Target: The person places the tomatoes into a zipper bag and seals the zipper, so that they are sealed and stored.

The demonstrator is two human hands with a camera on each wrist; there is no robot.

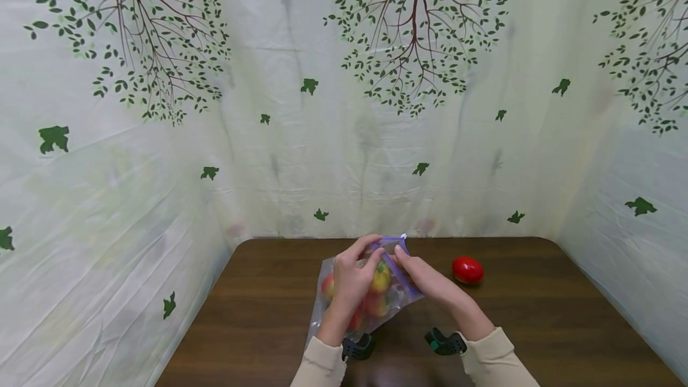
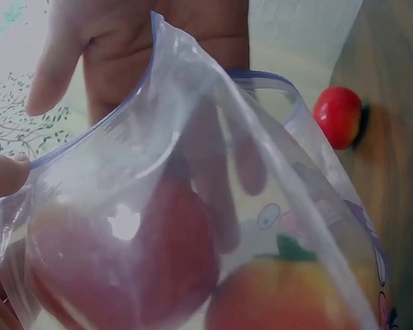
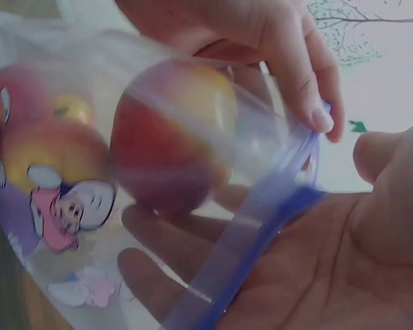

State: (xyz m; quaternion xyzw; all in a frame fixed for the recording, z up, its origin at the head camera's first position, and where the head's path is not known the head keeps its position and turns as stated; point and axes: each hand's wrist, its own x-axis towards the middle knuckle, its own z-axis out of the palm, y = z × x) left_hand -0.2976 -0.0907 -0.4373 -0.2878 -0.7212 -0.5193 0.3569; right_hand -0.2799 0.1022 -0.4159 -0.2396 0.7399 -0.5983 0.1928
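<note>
A clear zip bag (image 1: 405, 298) with a purple zip edge and cartoon prints holds several red-and-yellow fruits, one a large round fruit (image 3: 175, 137). My left hand (image 1: 352, 279) pinches the bag's rim between thumb and fingers. At the mouth of the bag is my right hand (image 1: 430, 279), palm toward the opening. Its fingers (image 2: 210, 172) stretch out past the zip edge and show through the plastic, while the thumb (image 2: 55, 75) stands apart outside. Another fruit (image 2: 275, 295) in the bag carries a green leaf.
A shiny red fruit (image 1: 467, 270) lies on the brown wooden table (image 1: 537, 303), to the right of my hands. White cloth (image 1: 365, 136) printed with trees and leaves hangs behind the table and along both sides.
</note>
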